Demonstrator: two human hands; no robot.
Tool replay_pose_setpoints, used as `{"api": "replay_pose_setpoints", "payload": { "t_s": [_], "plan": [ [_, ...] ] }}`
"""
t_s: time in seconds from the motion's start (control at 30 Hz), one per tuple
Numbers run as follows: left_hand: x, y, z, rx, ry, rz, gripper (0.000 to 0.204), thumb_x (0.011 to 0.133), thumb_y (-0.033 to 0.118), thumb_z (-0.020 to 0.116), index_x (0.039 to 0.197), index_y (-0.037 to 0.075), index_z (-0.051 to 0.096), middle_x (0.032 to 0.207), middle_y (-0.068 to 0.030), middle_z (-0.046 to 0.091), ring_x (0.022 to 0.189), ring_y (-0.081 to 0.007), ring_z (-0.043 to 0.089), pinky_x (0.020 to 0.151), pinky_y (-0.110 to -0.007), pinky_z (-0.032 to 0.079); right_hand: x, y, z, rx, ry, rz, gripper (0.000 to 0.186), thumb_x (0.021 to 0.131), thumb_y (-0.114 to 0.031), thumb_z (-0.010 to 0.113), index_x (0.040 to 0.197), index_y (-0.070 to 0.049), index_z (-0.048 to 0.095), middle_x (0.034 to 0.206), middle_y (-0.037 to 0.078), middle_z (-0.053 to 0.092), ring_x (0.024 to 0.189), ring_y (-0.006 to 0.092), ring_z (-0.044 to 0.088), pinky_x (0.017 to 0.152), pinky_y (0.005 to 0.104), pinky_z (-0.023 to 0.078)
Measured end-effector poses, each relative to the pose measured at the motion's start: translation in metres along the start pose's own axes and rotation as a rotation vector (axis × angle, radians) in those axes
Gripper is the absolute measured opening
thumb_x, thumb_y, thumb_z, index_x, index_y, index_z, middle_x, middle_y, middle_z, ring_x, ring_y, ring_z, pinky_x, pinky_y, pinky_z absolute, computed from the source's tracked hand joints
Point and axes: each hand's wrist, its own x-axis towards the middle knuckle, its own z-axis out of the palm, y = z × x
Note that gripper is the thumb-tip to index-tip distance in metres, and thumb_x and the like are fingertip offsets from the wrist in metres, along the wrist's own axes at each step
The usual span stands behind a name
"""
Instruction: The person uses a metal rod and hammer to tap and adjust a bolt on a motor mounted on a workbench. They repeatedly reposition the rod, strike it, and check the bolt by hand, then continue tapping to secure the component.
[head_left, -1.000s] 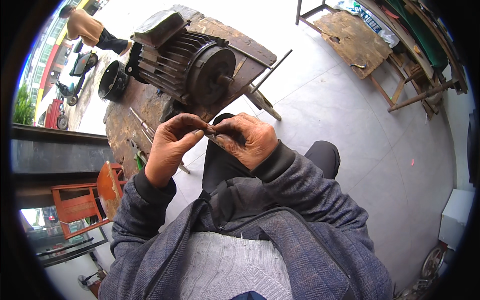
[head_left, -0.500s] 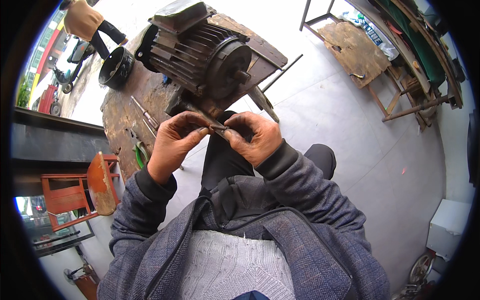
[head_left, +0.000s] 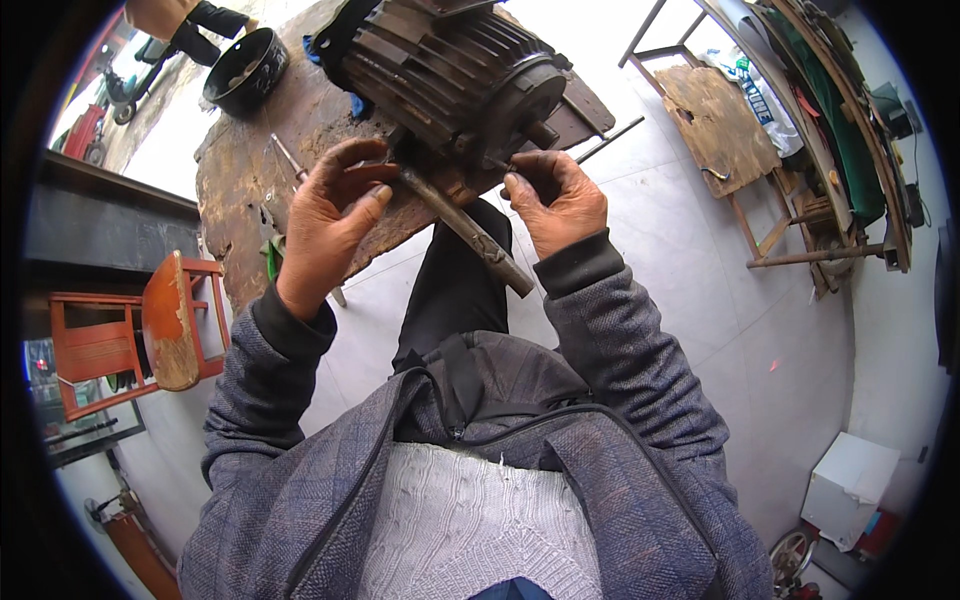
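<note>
A large dark electric motor (head_left: 445,85) with cooling fins lies on a worn wooden table, its short shaft facing right. Below it, a thick dark metal bar (head_left: 465,228) sticks out past the table's edge toward my lap. Beside the bar's upper end is my left hand (head_left: 338,215), thumb and fingers apart with nothing seen between them. My right hand (head_left: 560,205) is just under the motor's shaft, thumb and forefinger pinched together. Whatever lies in that pinch is too small and dark to name. A slim screwdriver-like tool (head_left: 288,157) lies left of the motor.
The worn table top (head_left: 235,185) carries a round black pan (head_left: 246,72) at its far left. Red wooden chairs (head_left: 165,320) stand on the left. At the right are a wooden stool (head_left: 718,120) and a crowded rack (head_left: 850,150). A white box (head_left: 850,490) sits lower right.
My hands, which met at the metal bar, have parted: the right has moved right and up toward the motor's shaft, the left slightly away. More of the bar shows. The view has shifted.
</note>
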Motion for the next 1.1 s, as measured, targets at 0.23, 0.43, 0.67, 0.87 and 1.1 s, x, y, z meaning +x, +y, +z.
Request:
{"api": "replay_pose_setpoints", "payload": {
  "t_s": [0.23,0.43,0.67,0.87,1.1],
  "plan": [
    [-0.03,-0.016,0.006,-0.06,-0.006,-0.081,0.047,0.097,0.005,0.069,0.141,0.0,0.053,0.137,-0.0127,0.062,0.126,-0.0235,0.064,0.109,-0.036,0.047,0.007,0.002,0.013,0.066,0.042,0.003,0.02,0.091,-0.006,0.079,0.109,-0.001,0.071,0.092,0.004,0.075,0.083,0.0089,0.069,0.079,0.0246,0.057],
    [0.014,0.0,-0.022,0.243,0.086,0.166,0.055,0.096,0.02,0.076,0.142,0.001,0.053,0.134,-0.0149,0.064,0.12,-0.0243,0.065,0.106,-0.037,0.049,0.007,-0.002,0.021,0.085,0.056,0.015,0.02,0.092,-0.004,0.078,0.11,-0.001,0.071,0.093,0.003,0.074,0.082,0.0084,0.068,0.078,0.0237,0.057],
    [0.135,0.025,-0.005,0.991,0.188,0.816,0.073,0.085,0.04,0.077,0.145,0.006,0.05,0.153,-0.0286,0.04,0.144,-0.0468,0.037,0.114,-0.058,0.036,0.004,-0.006,0.026,0.197,0.071,0.057,0.02,0.094,-0.001,0.076,0.112,0.001,0.069,0.098,0.008,0.073,0.083,0.0123,0.07,0.078,0.0268,0.06],
    [0.197,0.009,0.036,0.926,0.264,0.798,0.076,0.084,0.036,0.078,0.148,0.01,0.046,0.155,-0.0294,0.034,0.146,-0.0506,0.03,0.115,-0.061,0.035,0.011,-0.001,0.023,0.145,0.061,0.008,0.022,0.092,-0.004,0.078,0.112,0.0,0.07,0.099,0.007,0.074,0.09,0.0119,0.07,0.084,0.0258,0.058],
    [0.245,0.019,0.065,0.944,0.097,0.74,0.057,0.089,0.037,0.072,0.136,0.01,0.055,0.136,-0.0258,0.051,0.13,-0.0461,0.047,0.107,-0.059,0.043,0.034,0.001,0.012,0.111,0.142,-0.048,0.024,0.091,-0.007,0.081,0.111,-0.001,0.07,0.094,0.006,0.075,0.084,0.0106,0.07,0.08,0.0255,0.058]
  ]
}}
